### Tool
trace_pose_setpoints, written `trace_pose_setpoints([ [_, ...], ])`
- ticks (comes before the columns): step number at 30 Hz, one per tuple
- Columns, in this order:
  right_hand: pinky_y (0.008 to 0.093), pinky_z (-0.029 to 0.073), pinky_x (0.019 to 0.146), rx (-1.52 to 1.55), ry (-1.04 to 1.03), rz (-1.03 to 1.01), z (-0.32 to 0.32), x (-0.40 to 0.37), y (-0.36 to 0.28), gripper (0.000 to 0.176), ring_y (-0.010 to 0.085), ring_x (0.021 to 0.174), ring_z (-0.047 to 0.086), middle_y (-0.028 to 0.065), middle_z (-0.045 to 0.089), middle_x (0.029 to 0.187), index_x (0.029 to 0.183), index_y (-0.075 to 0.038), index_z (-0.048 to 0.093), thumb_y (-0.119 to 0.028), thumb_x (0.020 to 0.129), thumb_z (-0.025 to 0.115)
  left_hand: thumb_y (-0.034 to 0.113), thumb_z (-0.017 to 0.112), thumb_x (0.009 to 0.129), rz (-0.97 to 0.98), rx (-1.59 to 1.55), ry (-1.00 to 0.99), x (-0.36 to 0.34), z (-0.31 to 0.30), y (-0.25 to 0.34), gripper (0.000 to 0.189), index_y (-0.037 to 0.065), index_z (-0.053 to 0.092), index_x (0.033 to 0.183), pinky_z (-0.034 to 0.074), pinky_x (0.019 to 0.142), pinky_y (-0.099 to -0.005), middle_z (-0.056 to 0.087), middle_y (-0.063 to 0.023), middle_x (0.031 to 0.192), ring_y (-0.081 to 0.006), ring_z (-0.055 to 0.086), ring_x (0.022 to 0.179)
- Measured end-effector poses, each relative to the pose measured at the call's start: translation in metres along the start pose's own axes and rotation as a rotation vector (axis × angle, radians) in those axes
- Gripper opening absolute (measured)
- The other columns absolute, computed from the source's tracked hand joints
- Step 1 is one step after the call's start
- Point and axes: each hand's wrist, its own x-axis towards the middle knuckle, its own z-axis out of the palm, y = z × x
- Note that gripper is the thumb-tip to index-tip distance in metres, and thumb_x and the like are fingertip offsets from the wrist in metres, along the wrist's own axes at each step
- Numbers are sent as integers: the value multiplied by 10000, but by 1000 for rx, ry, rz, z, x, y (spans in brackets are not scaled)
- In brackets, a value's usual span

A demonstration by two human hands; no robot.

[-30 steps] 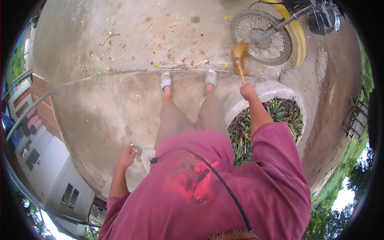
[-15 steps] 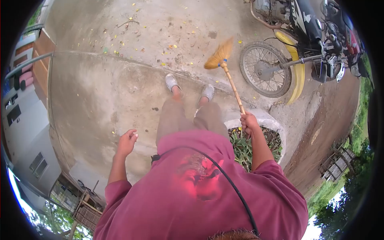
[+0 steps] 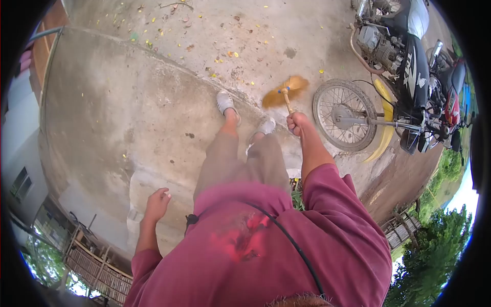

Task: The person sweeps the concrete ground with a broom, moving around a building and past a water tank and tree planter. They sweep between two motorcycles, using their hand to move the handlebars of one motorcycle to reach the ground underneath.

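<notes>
My right hand (image 3: 295, 124) is closed around the handle of a broom (image 3: 288, 95). Its tan bristles fan out over the concrete ahead of my feet and look slightly smeared by motion. Two blue bindings show where the bristles meet the handle. To the left of my body hangs my left hand (image 3: 157, 204), its fingers loosely bent and apart, with nothing plainly held. Small yellow leaves (image 3: 236, 54) lie scattered on the ground beyond my shoes (image 3: 225, 102).
A motorbike (image 3: 414, 77) stands at the right, its spoked front wheel (image 3: 345, 115) close to the broom and my right forearm. A raised concrete seam (image 3: 169, 60) crosses the ground. Green plants (image 3: 297, 198) show partly behind my right sleeve.
My right hand has moved forward and left, still gripping the broom, whose handle now appears shorter. The view has shifted, with more of the motorbike showing. My left hand stays at my side.
</notes>
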Motion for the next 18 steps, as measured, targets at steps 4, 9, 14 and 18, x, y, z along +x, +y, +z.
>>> trace_pose_setpoints([
  [4,221,219,355,130,-257,-8,83,14,-90,67,60,432,315,-46,366,606,994,-86,451,-24,979,472,199,655,940,3,-32,17,22,-10,-17,319,22,658,1205,531,824,-402,719,-213,940,-340,697,895],
  [9,218,197,355,106,-287,-124,86,-47,-94,71,45,434,282,-66,349,618,1022,-142,459,-94,1013,510,201,661,940,-34,-127,69,34,-23,-20,309,27,663,1195,531,818,-394,722,-198,941,-333,695,882],
  [14,219,193,361,56,-101,-72,-19,-142,-32,64,45,437,272,-75,307,609,1043,-175,471,-114,1028,483,192,665,934,-37,-206,77,36,-12,-30,297,22,667,1177,534,793,-387,722,-186,899,-310,692,830],
  [18,217,215,354,102,58,192,-83,-170,0,127,51,420,273,-68,316,585,899,-147,419,-132,1009,482,202,667,931,-79,-244,118,47,12,-38,305,21,667,1176,535,781,-384,722,-178,866,-293,697,809],
])
